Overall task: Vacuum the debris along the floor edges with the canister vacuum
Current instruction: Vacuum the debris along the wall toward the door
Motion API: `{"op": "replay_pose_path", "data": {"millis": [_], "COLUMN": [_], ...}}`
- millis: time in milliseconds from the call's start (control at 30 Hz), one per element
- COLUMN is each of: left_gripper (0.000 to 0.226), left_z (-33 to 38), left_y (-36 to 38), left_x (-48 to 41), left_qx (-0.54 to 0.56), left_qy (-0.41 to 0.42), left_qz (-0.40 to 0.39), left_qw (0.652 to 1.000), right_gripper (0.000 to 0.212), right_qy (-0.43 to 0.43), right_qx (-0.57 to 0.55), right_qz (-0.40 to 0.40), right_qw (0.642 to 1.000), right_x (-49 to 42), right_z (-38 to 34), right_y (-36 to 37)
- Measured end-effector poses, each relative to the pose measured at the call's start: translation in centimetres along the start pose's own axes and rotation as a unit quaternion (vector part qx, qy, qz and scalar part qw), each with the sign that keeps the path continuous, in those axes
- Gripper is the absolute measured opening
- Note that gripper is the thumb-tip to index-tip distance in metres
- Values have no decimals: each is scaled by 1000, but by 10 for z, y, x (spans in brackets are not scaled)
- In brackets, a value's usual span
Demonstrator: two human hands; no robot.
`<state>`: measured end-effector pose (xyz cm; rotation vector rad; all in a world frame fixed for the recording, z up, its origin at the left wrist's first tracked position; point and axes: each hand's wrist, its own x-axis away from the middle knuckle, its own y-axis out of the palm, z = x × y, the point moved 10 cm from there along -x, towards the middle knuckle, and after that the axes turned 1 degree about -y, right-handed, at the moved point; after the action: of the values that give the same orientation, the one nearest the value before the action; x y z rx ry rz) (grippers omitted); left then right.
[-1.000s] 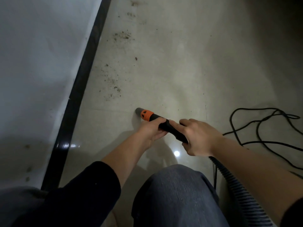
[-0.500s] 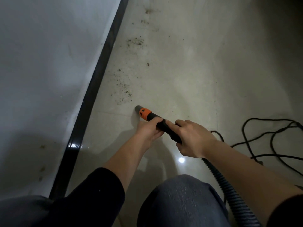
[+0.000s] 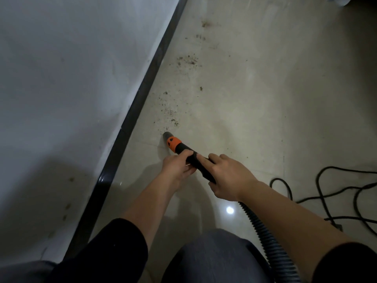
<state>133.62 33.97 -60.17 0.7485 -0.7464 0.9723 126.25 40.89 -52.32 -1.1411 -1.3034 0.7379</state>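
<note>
You are mid-pass along the floor edge, with the vacuum's wand [image 3: 191,158] held low in the middle of the frame. Your left hand [image 3: 175,168] grips the black tube just behind the orange collar [image 3: 173,143], its fingers [image 3: 186,153] curled over the top. Your right hand [image 3: 228,178] holds the tube further back, fingers [image 3: 205,160] wrapped round it where the ribbed hose [image 3: 265,231] joins and runs off to the lower right. Both hands are closed firmly on the wand. The canister itself is not in view.

The grey nozzle tip [image 3: 166,134] sits at the floor [image 3: 255,119], near the dark skirting strip [image 3: 142,92] that runs diagonally from the top centre to the lower left under the wall [image 3: 71,78]. The nearest scatter of debris [image 3: 171,117] lies just above the tip, seemingly not yet picked up. Above it is a lone crumb [image 3: 201,88], then a denser patch [image 3: 187,60], then another patch [image 3: 204,23] near the top of the frame.

The next move, as I judge it, is to push the tip up the frame through that first scatter, keeping it low and close to the skirting, then work on towards the upper patches. Mind the power cord [image 3: 326,193] looped at the right edge; it could drag as you shuffle forward.
</note>
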Motion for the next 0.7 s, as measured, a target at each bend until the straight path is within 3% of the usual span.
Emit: {"op": "replay_pose_path", "data": {"millis": [333, 700], "left_gripper": [35, 20], "left_z": [4, 12], "left_y": [-14, -24], "left_x": [-6, -6], "left_qx": [5, 13], "left_qy": [3, 10], "left_qz": [8, 6], "left_qw": [1000, 1000], "right_gripper": [79, 79], "right_qy": [-10, -22], "right_qx": [7, 16], "right_qz": [-6, -8], "right_qw": [1000, 1000], "right_x": [-12, -22], "right_z": [-9, -18], "right_y": [-3, -7]}}
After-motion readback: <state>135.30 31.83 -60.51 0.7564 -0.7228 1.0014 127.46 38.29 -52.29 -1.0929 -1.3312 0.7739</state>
